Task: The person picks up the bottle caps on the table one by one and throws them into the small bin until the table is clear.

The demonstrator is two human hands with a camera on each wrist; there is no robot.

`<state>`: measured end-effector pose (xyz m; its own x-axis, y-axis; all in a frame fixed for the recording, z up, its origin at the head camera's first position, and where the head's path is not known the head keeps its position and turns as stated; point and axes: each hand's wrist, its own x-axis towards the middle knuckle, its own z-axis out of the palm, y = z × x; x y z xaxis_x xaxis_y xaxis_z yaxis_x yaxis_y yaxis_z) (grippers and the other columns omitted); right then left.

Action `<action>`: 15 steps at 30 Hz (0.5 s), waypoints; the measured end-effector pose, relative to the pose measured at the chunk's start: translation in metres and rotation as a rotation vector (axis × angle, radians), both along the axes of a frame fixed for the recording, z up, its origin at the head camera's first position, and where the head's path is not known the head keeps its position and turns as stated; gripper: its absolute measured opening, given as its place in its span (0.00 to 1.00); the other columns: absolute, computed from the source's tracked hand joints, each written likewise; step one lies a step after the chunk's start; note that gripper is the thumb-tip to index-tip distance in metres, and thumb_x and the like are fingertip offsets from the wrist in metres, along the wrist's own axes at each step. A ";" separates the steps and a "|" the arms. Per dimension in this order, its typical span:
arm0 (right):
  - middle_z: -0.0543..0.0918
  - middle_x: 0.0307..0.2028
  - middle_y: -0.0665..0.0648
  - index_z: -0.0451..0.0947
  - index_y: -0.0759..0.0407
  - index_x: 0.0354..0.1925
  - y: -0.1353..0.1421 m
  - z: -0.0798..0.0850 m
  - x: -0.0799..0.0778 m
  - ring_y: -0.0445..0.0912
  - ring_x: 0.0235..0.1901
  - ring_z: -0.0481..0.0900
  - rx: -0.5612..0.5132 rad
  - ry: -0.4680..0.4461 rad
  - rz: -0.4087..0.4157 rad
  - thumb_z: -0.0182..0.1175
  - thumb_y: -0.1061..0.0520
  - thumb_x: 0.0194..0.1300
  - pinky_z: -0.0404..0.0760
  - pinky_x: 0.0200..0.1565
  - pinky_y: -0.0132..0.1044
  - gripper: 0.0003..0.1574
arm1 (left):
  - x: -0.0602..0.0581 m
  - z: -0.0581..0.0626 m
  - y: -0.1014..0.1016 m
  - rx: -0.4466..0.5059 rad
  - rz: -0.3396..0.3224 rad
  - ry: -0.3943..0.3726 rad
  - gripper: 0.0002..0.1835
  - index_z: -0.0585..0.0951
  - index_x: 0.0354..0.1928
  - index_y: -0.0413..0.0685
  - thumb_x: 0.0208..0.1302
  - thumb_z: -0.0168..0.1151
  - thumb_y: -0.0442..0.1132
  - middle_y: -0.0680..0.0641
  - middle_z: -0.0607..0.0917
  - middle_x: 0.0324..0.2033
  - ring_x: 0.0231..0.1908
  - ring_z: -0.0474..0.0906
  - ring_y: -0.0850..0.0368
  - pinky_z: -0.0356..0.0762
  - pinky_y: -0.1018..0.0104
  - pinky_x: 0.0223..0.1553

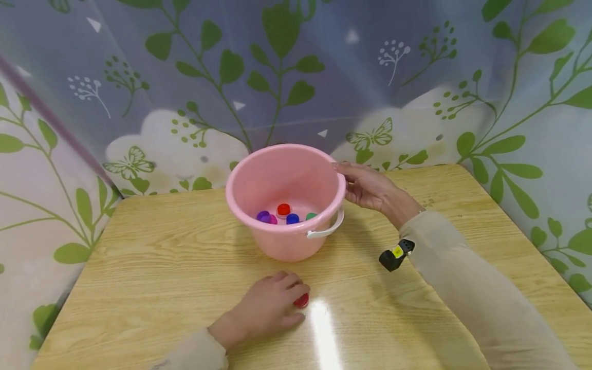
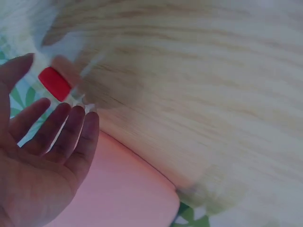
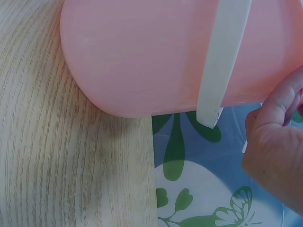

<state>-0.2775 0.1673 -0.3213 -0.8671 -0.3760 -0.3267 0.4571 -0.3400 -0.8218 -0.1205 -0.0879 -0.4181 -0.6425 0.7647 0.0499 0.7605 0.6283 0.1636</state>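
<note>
A pink bucket (image 1: 287,241) with a white handle (image 1: 326,231) stands upright on the table. Inside it lie several small round cap-like pieces, among them a red one (image 1: 283,209), a blue one (image 1: 293,219) and a purple one (image 1: 263,216). My right hand (image 1: 370,187) holds the bucket's rim at its right side, fingertips at the edge. In front of the bucket, my left hand (image 1: 268,306) is over the table beside another small red piece (image 1: 301,300), partly hidden by the fingers. In the left wrist view, the fingers are loosely bent near this red piece (image 2: 55,84), apart from it.
The wooden table (image 1: 162,257) reaches back to a leaf-patterned cloth wall (image 1: 185,128). More patterned cloth hangs at both sides. A black wrist device (image 1: 395,256) is on the right sleeve.
</note>
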 end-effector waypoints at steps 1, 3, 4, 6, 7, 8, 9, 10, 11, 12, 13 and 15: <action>0.75 0.41 0.56 0.73 0.61 0.49 0.000 0.000 0.000 0.42 0.28 0.81 0.001 0.001 0.001 0.59 0.54 0.68 0.84 0.30 0.28 0.15 | 0.000 0.000 0.002 0.001 -0.014 0.010 0.15 0.80 0.50 0.54 0.64 0.59 0.49 0.54 0.78 0.46 0.46 0.72 0.57 0.78 0.64 0.44; 0.75 0.41 0.56 0.72 0.61 0.50 0.000 -0.001 0.000 0.42 0.28 0.81 0.002 0.002 0.006 0.59 0.54 0.69 0.84 0.30 0.28 0.16 | 0.001 -0.001 0.005 0.012 -0.036 0.025 0.10 0.81 0.46 0.54 0.66 0.60 0.46 0.55 0.78 0.43 0.43 0.73 0.59 0.78 0.67 0.41; 0.74 0.42 0.56 0.71 0.61 0.51 0.000 -0.001 0.000 0.42 0.28 0.80 0.003 0.003 0.010 0.59 0.54 0.69 0.84 0.30 0.28 0.17 | 0.001 -0.001 0.006 0.016 -0.045 0.030 0.07 0.82 0.44 0.55 0.67 0.59 0.44 0.55 0.78 0.41 0.41 0.72 0.59 0.78 0.69 0.39; 0.74 0.42 0.56 0.71 0.61 0.51 0.000 -0.001 0.000 0.42 0.28 0.80 0.002 0.003 0.013 0.59 0.54 0.69 0.84 0.31 0.28 0.17 | 0.001 -0.001 0.008 0.027 -0.055 0.036 0.04 0.83 0.40 0.55 0.67 0.59 0.42 0.56 0.78 0.39 0.38 0.72 0.60 0.76 0.72 0.36; 0.73 0.43 0.56 0.71 0.61 0.52 0.000 -0.001 0.000 0.42 0.29 0.80 0.001 0.003 0.014 0.58 0.54 0.69 0.84 0.31 0.28 0.17 | 0.001 -0.001 0.009 0.028 -0.057 0.033 0.04 0.83 0.39 0.54 0.68 0.59 0.41 0.56 0.78 0.38 0.37 0.72 0.60 0.76 0.72 0.36; 0.73 0.43 0.56 0.71 0.61 0.51 0.000 -0.001 0.000 0.42 0.29 0.80 0.000 0.002 0.013 0.58 0.55 0.69 0.84 0.31 0.28 0.17 | 0.001 -0.001 0.010 0.025 -0.057 0.032 0.04 0.83 0.39 0.54 0.68 0.59 0.41 0.56 0.78 0.38 0.37 0.72 0.60 0.76 0.73 0.36; 0.73 0.43 0.56 0.71 0.61 0.51 0.000 0.000 0.000 0.42 0.29 0.80 0.000 0.002 0.010 0.58 0.55 0.69 0.84 0.31 0.28 0.17 | 0.001 -0.001 0.010 0.019 -0.055 0.030 0.04 0.83 0.38 0.54 0.68 0.59 0.41 0.56 0.78 0.38 0.37 0.71 0.60 0.76 0.73 0.36; 0.73 0.43 0.56 0.71 0.61 0.51 0.000 0.000 0.000 0.42 0.29 0.80 -0.002 0.001 0.009 0.58 0.55 0.69 0.84 0.31 0.28 0.17 | 0.001 -0.001 0.011 0.013 -0.052 0.026 0.04 0.83 0.38 0.54 0.68 0.59 0.40 0.55 0.78 0.37 0.36 0.71 0.60 0.75 0.73 0.36; 0.73 0.43 0.56 0.71 0.62 0.51 0.000 0.000 0.000 0.42 0.29 0.80 -0.002 0.001 0.007 0.58 0.55 0.69 0.84 0.31 0.28 0.17 | 0.001 -0.001 0.012 0.008 -0.050 0.021 0.04 0.83 0.38 0.54 0.68 0.59 0.40 0.55 0.78 0.37 0.36 0.71 0.60 0.76 0.73 0.36; 0.73 0.43 0.56 0.71 0.61 0.52 0.000 0.000 0.000 0.42 0.29 0.80 -0.003 0.000 0.007 0.59 0.55 0.69 0.84 0.31 0.28 0.17 | 0.001 0.000 0.012 0.004 -0.047 0.016 0.04 0.83 0.38 0.54 0.68 0.59 0.40 0.55 0.78 0.37 0.36 0.72 0.60 0.76 0.73 0.36; 0.73 0.43 0.56 0.70 0.61 0.52 0.000 0.000 0.000 0.42 0.29 0.80 -0.003 0.000 0.008 0.58 0.55 0.69 0.84 0.31 0.28 0.17 | 0.001 0.000 0.013 0.000 -0.045 0.009 0.04 0.83 0.38 0.53 0.68 0.59 0.40 0.55 0.78 0.37 0.36 0.72 0.60 0.76 0.73 0.36; 0.73 0.43 0.56 0.70 0.61 0.53 0.000 0.000 0.000 0.42 0.29 0.80 -0.002 -0.001 0.009 0.58 0.54 0.69 0.84 0.31 0.28 0.18 | 0.001 0.000 0.013 -0.003 -0.040 -0.002 0.04 0.83 0.37 0.53 0.68 0.59 0.40 0.55 0.78 0.37 0.37 0.72 0.60 0.76 0.73 0.36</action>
<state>-0.2773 0.1677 -0.3209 -0.8635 -0.3845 -0.3264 0.4606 -0.3376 -0.8209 -0.1191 -0.0749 -0.4182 -0.6119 0.7896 0.0464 0.7844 0.5982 0.1637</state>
